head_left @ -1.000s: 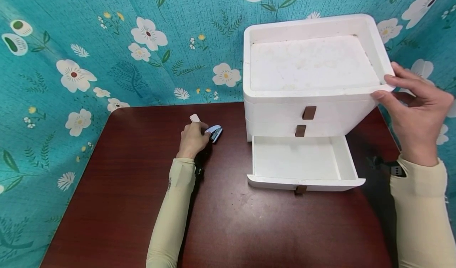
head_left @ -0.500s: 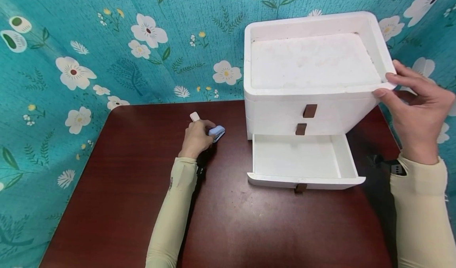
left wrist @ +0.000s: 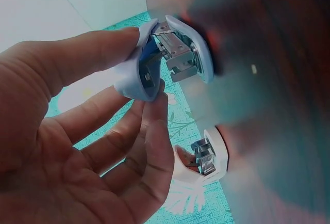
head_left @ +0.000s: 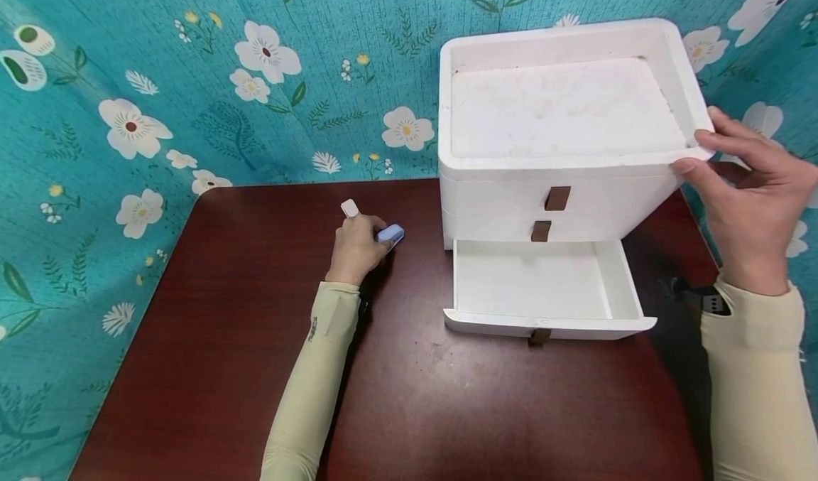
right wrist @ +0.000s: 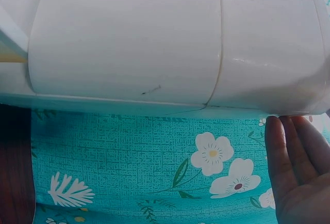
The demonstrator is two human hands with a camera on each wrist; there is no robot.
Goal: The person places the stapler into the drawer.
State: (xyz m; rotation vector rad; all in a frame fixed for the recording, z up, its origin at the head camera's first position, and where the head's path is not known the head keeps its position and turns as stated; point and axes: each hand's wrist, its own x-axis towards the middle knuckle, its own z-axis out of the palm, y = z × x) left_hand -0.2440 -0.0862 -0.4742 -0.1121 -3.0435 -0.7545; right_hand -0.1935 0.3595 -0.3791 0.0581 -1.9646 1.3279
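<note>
My left hand (head_left: pixel 356 246) pinches the upper arm of a light blue stapler (left wrist: pixel 136 74) between thumb and fingertips; its metal magazine shows, and the base stands against the dark tabletop. Next to it is a second, pale pinkish-white stapler (left wrist: pixel 216 154), untouched in the left wrist view; the hand partly covers it in the head view (head_left: pixel 349 208). On the right, my right hand (head_left: pixel 754 190) holds the front right corner of a white drawer unit (head_left: pixel 492 200), thumb at the front and fingers at the rim and side. Its bottom drawer (head_left: pixel 530 282) is pulled out and has nothing in it.
Dark reddish-brown tabletop (head_left: pixel 243 339) lies under everything. A teal flowered curtain (head_left: pixel 345 76) hangs along the back and sides. The pulled-out drawer's front (head_left: pixel 492 322) juts toward me. Brown tabs (head_left: pixel 557 198) mark the drawer fronts.
My left hand has shifted slightly right and closed its grip over the blue stapler, which has turned and moved a little. The right hand stays at the unit's corner.
</note>
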